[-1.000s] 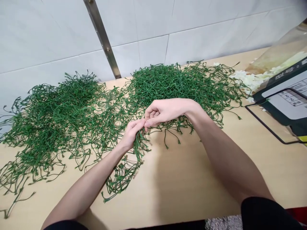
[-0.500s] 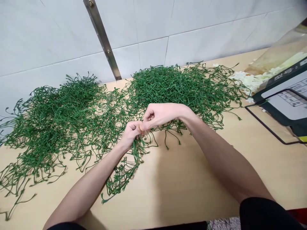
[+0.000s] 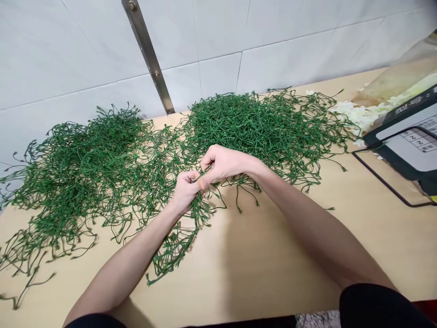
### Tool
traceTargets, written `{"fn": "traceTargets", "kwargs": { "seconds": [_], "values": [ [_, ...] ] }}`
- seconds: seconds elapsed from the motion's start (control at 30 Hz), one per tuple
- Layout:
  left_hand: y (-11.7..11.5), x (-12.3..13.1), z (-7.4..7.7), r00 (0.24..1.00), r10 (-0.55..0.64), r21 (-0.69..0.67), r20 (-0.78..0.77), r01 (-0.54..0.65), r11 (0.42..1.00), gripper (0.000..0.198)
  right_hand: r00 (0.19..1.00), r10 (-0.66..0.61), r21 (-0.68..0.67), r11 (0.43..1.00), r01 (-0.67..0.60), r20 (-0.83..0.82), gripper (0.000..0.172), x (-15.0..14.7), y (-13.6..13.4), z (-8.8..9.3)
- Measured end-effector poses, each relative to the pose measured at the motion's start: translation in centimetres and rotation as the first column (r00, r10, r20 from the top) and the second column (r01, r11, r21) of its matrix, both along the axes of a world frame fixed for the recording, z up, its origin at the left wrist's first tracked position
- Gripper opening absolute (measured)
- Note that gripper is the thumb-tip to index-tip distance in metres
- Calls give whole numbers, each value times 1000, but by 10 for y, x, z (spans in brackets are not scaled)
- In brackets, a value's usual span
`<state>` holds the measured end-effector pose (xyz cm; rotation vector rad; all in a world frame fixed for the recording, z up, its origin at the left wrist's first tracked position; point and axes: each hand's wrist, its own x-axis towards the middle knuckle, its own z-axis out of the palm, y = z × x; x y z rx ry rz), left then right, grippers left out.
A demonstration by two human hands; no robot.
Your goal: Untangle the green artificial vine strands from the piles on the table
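Note:
My left hand (image 3: pixel 185 189) is closed around a bunch of green plastic stems (image 3: pixel 186 228) that hang down from it onto the wooden table (image 3: pixel 259 264). My right hand (image 3: pixel 223 163) touches it at the fingertips, pinching the top of the same bunch between thumb and forefinger. Both hands meet just in front of two big heaps of the same green stems: the left heap (image 3: pixel 85 168) and the right heap (image 3: pixel 262 123).
A white tiled wall (image 3: pixel 273 36) with a slanted metal strip (image 3: pixel 148 54) stands behind the table. At the right lie white petals (image 3: pixel 358 114), a clear plastic bag (image 3: pixel 399 77) and a dark device with a label (image 3: pixel 409 141) and a black cable (image 3: pixel 385 182).
My right hand has curled tighter and dropped a little onto the left hand's bunch. The view shifted slightly; the heaps have not moved.

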<state>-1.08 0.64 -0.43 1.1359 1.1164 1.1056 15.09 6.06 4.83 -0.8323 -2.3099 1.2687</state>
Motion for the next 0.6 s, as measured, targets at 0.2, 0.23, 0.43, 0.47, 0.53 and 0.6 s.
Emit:
{"fn": "traceTargets", "kwargs": {
  "seconds": [0.2, 0.23, 0.43, 0.47, 0.53, 0.6],
  "values": [
    [-4, 1, 3, 1000, -17, 54, -23, 18, 998, 54, 930, -366, 334, 881, 336, 28, 53, 31, 4, 20],
    [-5, 1, 4, 997, -69, 61, -44, 71, 996, 51, 921, -387, 359, 867, 346, 48, 45, 35, 5, 21],
    [-4, 4, 12, 986, -154, 66, -56, 158, 985, 54, 832, -549, 594, 646, 480, -75, 48, 39, 9, 25],
    [-4, 3, 11, 983, -175, 71, -54, 179, 981, 51, 839, -537, 585, 655, 479, -86, 44, 39, 6, 30],
    [-4, 1, 9, 969, -248, 56, -22, 249, 967, 47, 871, -484, 513, 727, 457, -89, 32, 38, -5, 42],
    [-4, -2, 6, 943, -332, 4, 23, 332, 943, 47, 898, -428, 389, 813, 433, -104, 26, 35, -18, 48]
  ]
}}
